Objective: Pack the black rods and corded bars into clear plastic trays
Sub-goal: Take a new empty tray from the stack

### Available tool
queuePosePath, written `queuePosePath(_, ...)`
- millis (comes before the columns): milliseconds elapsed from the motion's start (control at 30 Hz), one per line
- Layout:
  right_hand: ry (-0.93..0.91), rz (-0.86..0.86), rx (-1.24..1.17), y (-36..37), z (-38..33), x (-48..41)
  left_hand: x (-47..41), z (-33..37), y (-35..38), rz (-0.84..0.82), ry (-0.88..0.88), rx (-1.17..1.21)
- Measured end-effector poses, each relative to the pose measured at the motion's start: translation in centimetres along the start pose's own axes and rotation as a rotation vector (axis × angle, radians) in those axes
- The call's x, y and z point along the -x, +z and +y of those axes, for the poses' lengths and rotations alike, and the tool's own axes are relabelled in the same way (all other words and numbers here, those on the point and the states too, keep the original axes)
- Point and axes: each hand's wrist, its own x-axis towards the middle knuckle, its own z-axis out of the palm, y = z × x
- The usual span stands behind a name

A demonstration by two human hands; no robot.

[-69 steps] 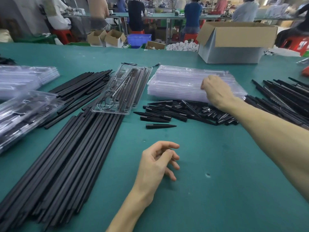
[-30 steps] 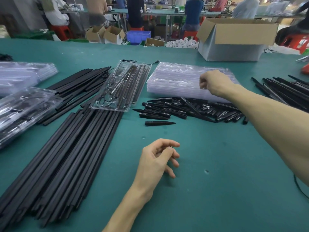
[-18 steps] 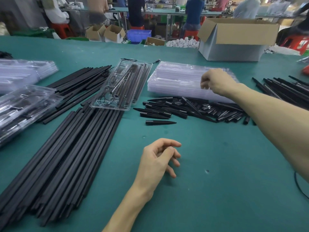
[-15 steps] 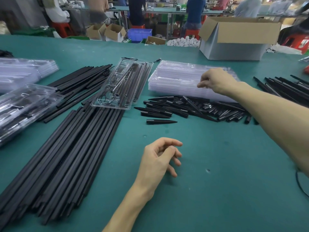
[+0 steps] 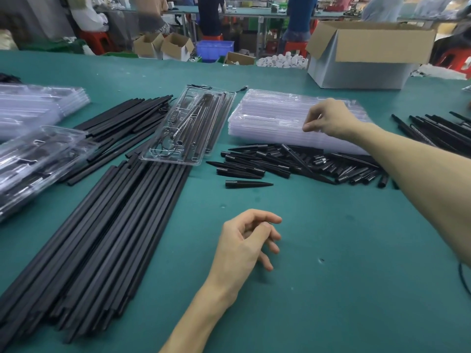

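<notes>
My right hand (image 5: 328,118) curls over the stack of clear trays (image 5: 267,115) — pinching one or not, I cannot tell. My left hand (image 5: 244,240) rests loosely curled, empty, on the table (image 5: 331,301).

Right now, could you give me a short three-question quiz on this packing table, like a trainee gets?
1. True or false: the left hand rests on the bare table.
2. Which hand is on the stack of empty clear trays? A. left B. right
3. What lies just nearer the person than that stack?
Key: 1 true. 2 B, the right hand. 3 a pile of short pointed black pieces.
</notes>
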Motion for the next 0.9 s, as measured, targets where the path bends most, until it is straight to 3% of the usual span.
queuePosePath(900,0.018,-0.009,-0.087,0.3,1.2,-0.9,0.0,0.0,0.0,-0.014,0.002,-0.002)
